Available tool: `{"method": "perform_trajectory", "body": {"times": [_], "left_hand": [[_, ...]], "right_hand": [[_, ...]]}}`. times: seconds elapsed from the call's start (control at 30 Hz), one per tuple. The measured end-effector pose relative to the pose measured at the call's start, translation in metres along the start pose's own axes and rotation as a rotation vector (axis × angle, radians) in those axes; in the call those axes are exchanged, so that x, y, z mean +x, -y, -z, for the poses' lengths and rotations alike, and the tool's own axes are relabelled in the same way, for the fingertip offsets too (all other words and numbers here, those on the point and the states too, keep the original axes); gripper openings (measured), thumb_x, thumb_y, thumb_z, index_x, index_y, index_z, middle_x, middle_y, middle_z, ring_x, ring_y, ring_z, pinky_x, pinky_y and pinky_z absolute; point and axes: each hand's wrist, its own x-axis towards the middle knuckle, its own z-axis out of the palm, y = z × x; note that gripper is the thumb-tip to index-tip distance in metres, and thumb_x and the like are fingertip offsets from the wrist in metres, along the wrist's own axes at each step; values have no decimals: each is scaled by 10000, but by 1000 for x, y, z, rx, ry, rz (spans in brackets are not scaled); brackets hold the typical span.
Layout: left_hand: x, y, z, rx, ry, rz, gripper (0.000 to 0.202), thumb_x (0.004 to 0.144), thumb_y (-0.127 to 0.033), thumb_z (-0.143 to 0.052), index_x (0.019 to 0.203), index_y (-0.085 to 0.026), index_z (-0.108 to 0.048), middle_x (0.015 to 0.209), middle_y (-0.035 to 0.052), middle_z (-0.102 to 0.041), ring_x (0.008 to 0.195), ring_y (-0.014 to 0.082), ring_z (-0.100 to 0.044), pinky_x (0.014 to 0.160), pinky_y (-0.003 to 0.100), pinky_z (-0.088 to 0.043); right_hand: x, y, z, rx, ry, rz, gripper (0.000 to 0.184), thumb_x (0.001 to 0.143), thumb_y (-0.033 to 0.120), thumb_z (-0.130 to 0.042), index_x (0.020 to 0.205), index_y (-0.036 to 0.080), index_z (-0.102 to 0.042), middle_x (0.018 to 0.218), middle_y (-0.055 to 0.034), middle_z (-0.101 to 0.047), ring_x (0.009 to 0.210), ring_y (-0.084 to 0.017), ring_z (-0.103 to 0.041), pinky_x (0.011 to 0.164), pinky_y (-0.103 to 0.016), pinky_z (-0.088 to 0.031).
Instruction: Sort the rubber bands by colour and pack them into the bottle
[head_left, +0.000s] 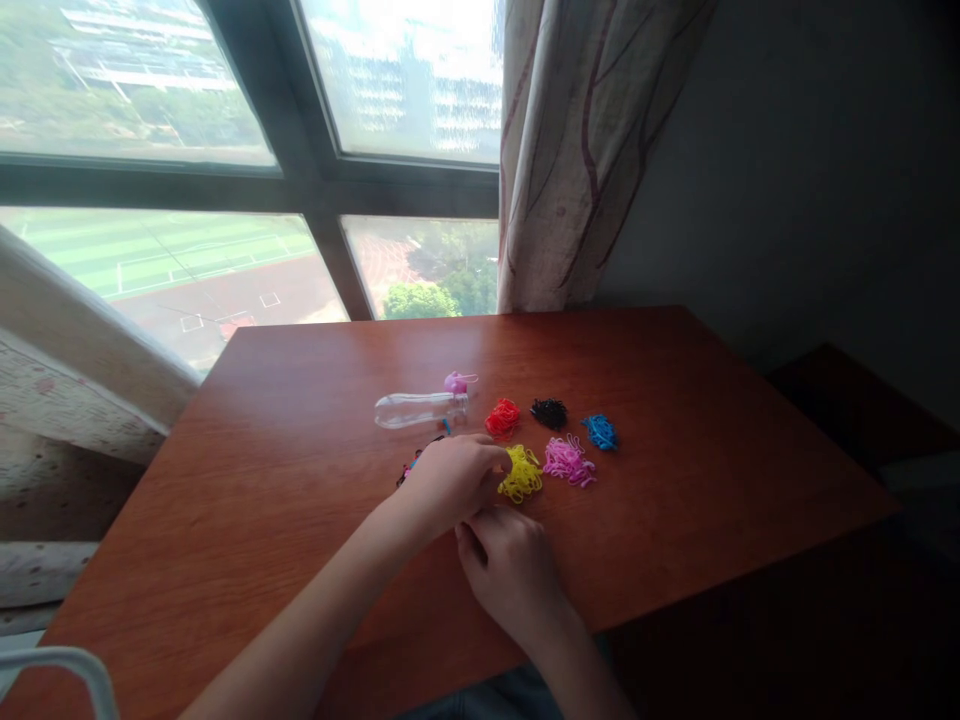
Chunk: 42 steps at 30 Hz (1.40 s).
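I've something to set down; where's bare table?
Table is bare right of the blue pile, to the right edge, and left of the bottle and mixed pile, to the left edge. The middle is crowded: left hand by the yellow pile, right hand in front, pink pile, red pile and black pile around.

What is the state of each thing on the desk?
Clear bottle: lying on its side
Lilac cap: by the bottle's neck; attachment unclear
Red rubber bands: loose heap
Black rubber bands: loose heap
Blue rubber bands: loose heap
Yellow rubber bands: loose heap
Pink rubber bands: loose heap
Mixed bands: partly hidden by left hand
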Motion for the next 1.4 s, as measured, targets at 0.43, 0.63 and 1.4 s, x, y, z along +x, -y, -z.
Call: {"method": "perform_trajectory", "body": {"times": [0.43, 0.63, 1.4], "left_hand": [[-81, 29, 15, 42, -203, 264, 201, 938, -299, -485, 970, -232, -672, 886, 14, -714, 735, 155, -657, 630, 239, -422], [-117, 40, -1, -10, -288, 339, 216, 943, -315, -480, 939, -220, -674, 824, 4, -699, 679, 144, -631, 633, 241, -439], [-120, 37, -16, -60, -209, 319, 228, 949, -309, -462, 974, -246, -680, 915, 20, -723, 804, 163, -682, 735, 244, -499]], "right_hand": [[1, 4, 6, 118, 8, -7, 180, 924, 133, -494, 923, 222, -650, 850, -16, -697, 795, -171, -631, 723, -257, -397], [3, 7, 6, 66, 12, -16, 170, 913, 125, -522, 922, 231, -654, 830, -9, -703, 777, -165, -637, 699, -249, -392], [16, 25, -2, 48, -20, -48, 140, 896, 129, -545, 852, 232, -629, 756, 4, -685, 722, -162, -640, 649, -239, -358]]}}
